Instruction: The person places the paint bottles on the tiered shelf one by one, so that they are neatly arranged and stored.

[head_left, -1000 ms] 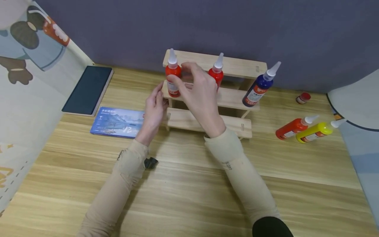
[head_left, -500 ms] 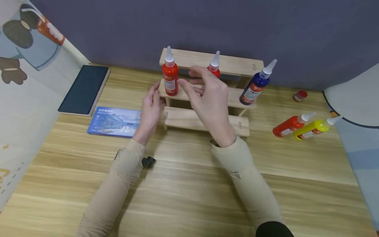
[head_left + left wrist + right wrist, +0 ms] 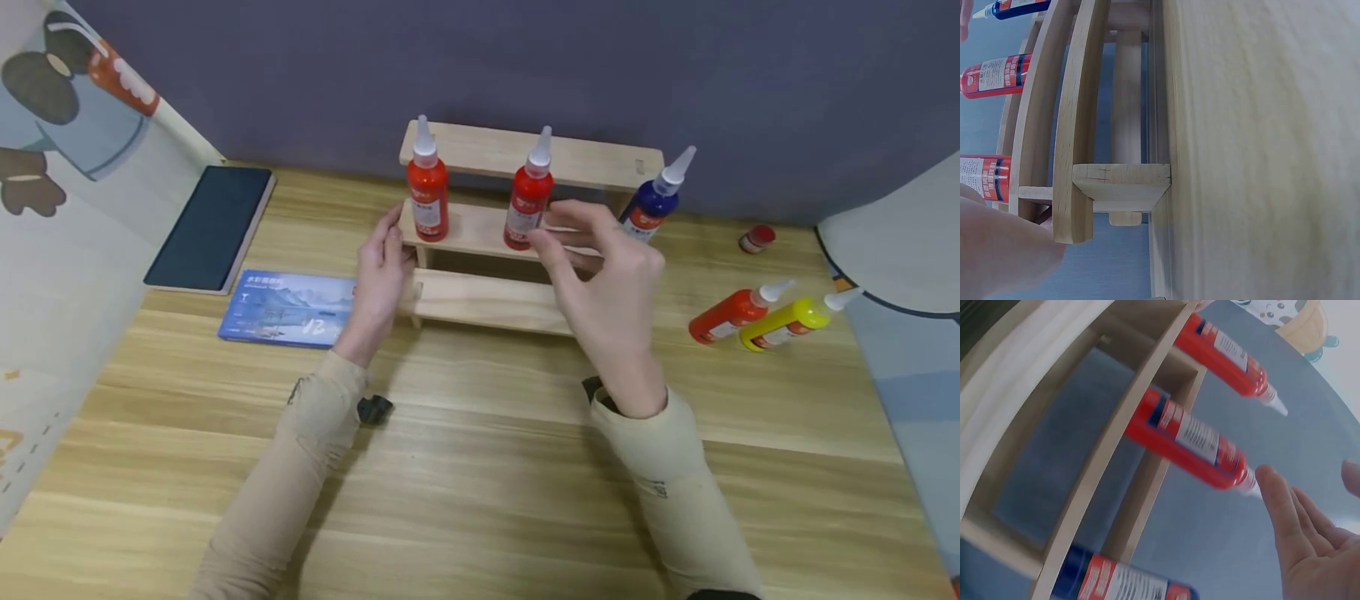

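- Head view: wooden rack (image 3: 487, 300) stands at the worktop's back edge; left hand (image 3: 381, 275) rests straight-fingered on its left end.
- Right hand (image 3: 611, 292), fingers loosely spread, holds nothing.
- Middle red bottle (image 3: 527, 204) stands upright on the rack's middle shelf, just beyond those fingertips (image 3: 542, 242).

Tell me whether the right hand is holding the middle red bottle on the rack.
No, the right hand hovers with relaxed fingers beside the middle red bottle, holding nothing.
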`<state>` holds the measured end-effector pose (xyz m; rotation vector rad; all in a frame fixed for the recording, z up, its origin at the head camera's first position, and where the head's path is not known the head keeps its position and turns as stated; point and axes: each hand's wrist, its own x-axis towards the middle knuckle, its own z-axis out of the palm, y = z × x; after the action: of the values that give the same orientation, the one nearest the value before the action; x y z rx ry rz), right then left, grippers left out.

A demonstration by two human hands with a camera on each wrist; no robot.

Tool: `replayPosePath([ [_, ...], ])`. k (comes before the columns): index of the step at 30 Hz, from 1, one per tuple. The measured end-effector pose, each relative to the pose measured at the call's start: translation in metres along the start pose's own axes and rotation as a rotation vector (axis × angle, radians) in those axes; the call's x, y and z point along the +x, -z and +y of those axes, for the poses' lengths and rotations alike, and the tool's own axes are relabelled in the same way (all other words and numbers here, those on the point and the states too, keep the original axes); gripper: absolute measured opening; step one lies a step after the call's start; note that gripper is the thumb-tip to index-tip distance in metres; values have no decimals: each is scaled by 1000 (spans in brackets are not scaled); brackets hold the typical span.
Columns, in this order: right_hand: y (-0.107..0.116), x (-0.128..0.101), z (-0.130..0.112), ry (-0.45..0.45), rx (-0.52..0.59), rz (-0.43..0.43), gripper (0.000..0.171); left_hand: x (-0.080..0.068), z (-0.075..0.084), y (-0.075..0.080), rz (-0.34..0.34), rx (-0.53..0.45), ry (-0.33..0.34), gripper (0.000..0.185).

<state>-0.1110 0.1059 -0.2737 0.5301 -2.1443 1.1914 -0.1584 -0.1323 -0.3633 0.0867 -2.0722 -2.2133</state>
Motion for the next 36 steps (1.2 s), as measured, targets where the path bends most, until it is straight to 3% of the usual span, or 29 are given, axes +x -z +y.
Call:
replayPosePath([
  [6,21,-4,7,-31,-74,33,29,1,0,2,-5,-16,1,45],
  [14,43,-6,7,-187,-134,84,27,0,2,2,-12,-67,-6,45],
  [24,64,-11,27,-157,-143,103,28,-1,1,2,-20,-72,-4,45],
  [36,99,-13,40,-283,-210,207,29,0,0,2,-26,-55,9,45],
])
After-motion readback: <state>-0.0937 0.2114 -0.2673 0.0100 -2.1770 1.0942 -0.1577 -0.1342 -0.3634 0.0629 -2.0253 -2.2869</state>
